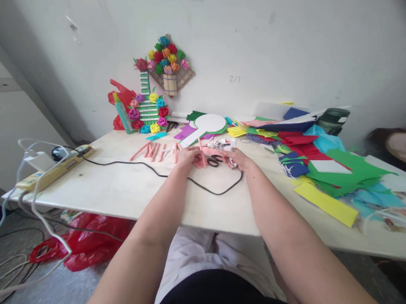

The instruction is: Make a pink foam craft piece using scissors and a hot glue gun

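Observation:
My left hand (pixel 188 157) lies on the white table (pixel 122 189) with its fingers curled over a pink paper sheet (pixel 206 155). My right hand (pixel 237 159) is closed around a small white thing I cannot make out. Black-handled scissors (pixel 213 160) lie on the pink paper between the two hands. A row of rolled pink paper tubes (pixel 155 151) lies just left of my left hand. One pink tube (pixel 200 145) stands out past my left fingers.
A black cable (pixel 205 188) loops across the table in front of my hands. A power strip (pixel 56 168) sits at the left edge. Coloured paper sheets (pixel 328 172) are piled on the right. Paper flower crafts (pixel 148 111) and a glue bottle (pixel 122 113) stand against the wall. A red bag (pixel 84 239) lies on the floor.

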`<state>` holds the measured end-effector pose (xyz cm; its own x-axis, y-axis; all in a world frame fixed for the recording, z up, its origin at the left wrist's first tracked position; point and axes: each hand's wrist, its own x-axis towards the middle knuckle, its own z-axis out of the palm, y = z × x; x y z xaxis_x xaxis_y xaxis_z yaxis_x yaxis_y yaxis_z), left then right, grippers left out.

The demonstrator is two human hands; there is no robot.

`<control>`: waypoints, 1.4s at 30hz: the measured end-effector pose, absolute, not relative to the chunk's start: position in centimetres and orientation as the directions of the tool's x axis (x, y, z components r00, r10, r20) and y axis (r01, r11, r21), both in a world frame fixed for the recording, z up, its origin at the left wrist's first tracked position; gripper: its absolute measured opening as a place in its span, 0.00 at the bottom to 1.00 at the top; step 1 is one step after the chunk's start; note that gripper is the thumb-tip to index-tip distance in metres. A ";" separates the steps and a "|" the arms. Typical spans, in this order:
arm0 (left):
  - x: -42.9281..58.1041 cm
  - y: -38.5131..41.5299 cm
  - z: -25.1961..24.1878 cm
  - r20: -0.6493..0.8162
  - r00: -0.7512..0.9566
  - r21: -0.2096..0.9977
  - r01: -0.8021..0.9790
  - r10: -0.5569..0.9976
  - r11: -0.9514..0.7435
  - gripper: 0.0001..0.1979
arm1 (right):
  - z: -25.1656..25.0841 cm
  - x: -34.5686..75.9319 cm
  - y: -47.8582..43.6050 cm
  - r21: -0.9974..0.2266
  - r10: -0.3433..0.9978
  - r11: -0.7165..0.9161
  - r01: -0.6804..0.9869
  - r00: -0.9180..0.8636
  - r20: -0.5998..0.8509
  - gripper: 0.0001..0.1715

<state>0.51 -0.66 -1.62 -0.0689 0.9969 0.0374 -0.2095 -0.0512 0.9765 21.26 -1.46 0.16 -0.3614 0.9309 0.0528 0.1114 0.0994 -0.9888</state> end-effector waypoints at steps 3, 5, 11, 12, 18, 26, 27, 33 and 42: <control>0.5 -0.6 -1.7 0.050 -0.057 0.975 -0.216 0.997 -0.061 0.11 | 0.1 21.2 -1.4 -0.990 0.930 0.097 0.105 -0.364 0.053 0.24; 0.5 -0.6 -1.7 0.052 -0.048 0.974 -0.216 0.997 -0.061 0.10 | 0.1 21.2 -1.3 -0.989 0.930 0.101 0.107 -0.364 0.055 0.24; 0.5 -0.6 -1.7 0.050 -0.052 0.976 -0.210 0.997 -0.060 0.11 | -0.1 21.2 -1.2 -0.991 0.929 0.097 0.095 -0.367 0.056 0.24; 0.5 -0.6 -1.7 0.049 -0.054 0.977 -0.206 0.997 -0.060 0.12 | -0.1 21.2 -1.1 -0.991 0.928 0.096 0.090 -0.367 0.056 0.24; 0.4 -0.6 -1.8 0.059 -0.044 0.979 -0.195 0.997 -0.066 0.12 | -0.3 21.2 -1.0 -0.992 0.931 0.097 0.080 -0.359 0.062 0.23; 0.4 -0.5 -1.9 0.045 -0.051 0.982 -0.180 0.998 -0.053 0.13 | -0.3 21.2 -1.0 -0.994 0.932 0.086 0.070 -0.359 0.056 0.23; 0.4 -0.5 -1.8 0.042 -0.046 0.983 -0.177 0.998 -0.050 0.13 | -0.3 21.2 -1.0 -0.994 0.933 0.081 0.068 -0.357 0.052 0.23; 0.4 -0.7 -1.7 0.057 -0.015 0.985 -0.164 0.998 -0.059 0.13 | -0.2 21.1 -1.2 -0.995 0.925 0.083 0.051 -0.375 0.058 0.22; 0.3 -0.6 -1.9 0.054 0.007 0.990 -0.131 0.999 -0.053 0.13 | -0.3 21.1 -1.0 -0.994 0.937 0.089 0.058 -0.344 0.064 0.22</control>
